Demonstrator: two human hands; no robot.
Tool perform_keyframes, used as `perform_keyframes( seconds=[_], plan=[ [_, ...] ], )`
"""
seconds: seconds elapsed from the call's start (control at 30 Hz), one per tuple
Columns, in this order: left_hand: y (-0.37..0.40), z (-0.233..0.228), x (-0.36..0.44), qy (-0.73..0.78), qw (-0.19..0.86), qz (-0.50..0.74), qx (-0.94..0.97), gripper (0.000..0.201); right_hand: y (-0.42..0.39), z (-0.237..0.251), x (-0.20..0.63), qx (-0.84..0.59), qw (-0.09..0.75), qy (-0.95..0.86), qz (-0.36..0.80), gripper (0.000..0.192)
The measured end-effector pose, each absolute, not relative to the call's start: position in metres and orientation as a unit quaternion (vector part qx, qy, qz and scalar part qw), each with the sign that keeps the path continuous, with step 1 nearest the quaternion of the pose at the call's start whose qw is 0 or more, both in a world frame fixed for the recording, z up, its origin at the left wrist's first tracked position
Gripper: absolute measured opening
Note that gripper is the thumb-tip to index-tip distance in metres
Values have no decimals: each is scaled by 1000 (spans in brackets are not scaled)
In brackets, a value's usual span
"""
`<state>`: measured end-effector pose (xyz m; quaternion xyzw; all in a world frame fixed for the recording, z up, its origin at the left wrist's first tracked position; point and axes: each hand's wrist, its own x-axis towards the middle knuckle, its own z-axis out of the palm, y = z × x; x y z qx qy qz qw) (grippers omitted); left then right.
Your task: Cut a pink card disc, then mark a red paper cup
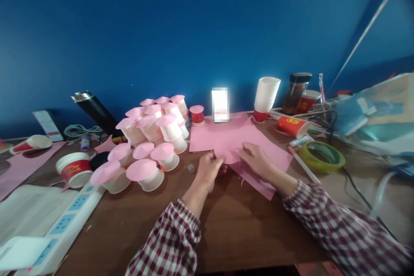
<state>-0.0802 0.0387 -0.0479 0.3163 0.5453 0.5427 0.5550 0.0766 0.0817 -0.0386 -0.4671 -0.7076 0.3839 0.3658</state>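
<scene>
Sheets of pink paper (236, 140) lie overlapped on the brown table in front of me. My left hand (211, 168) is closed on the near left edge of the top piece, thumb on top and fingers partly hidden beneath. On the same paper rests my right hand (257, 159), its fingers extended and apart, gripping nothing visible. To the left stand several white paper cups (147, 181) topped with pink paper cones (144, 168), some stacked in tiers. A small clear cap (191, 168) sits beside my left hand.
A power strip (61, 228), a red and white cup (75, 170) and a black flask (97, 112) are at left. At right are a roll of yellow tape (321, 157), a white pen-like stick (304, 166), stacked cups (267, 97) and a dark bottle (296, 95).
</scene>
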Motion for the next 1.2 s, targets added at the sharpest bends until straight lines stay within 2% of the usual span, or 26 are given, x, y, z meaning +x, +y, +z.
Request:
perform_keyframes(
  seconds=[0.17,0.43,0.5,0.57,0.67,0.77,0.83,0.87,1.0,1.1,1.2],
  plan=[
    [41,-52,-88,579,485,533,382,19,81,-32,78,-461,279,-781,318,36],
    [30,-44,-96,639,266,461,555,23,81,-27,79,-437,221,-817,306,44],
    [24,-42,-95,659,249,434,562,32,78,-25,81,-427,203,-825,309,48],
    [16,-42,-95,678,249,390,572,50,72,-22,84,-419,191,-832,310,50],
    [-1,-41,-97,720,199,297,595,66,62,-16,95,-421,183,-844,277,42],
    [-20,-37,-97,745,105,203,627,50,51,-12,110,-439,175,-840,266,26],
    [-31,-35,-95,713,56,197,671,31,42,-12,120,-456,167,-830,273,24],
    [-36,-36,-94,689,35,202,695,28,37,-12,125,-463,169,-828,266,22],
    [-48,-41,-89,600,9,197,775,31,10,-13,138,-475,176,-822,261,15],
    [-52,-45,-89,583,-1,181,792,36,-10,-11,149,-484,166,-806,297,14],
    [-53,-47,-90,584,-13,162,795,35,-16,-9,165,-509,163,-800,272,14]
  ],
)
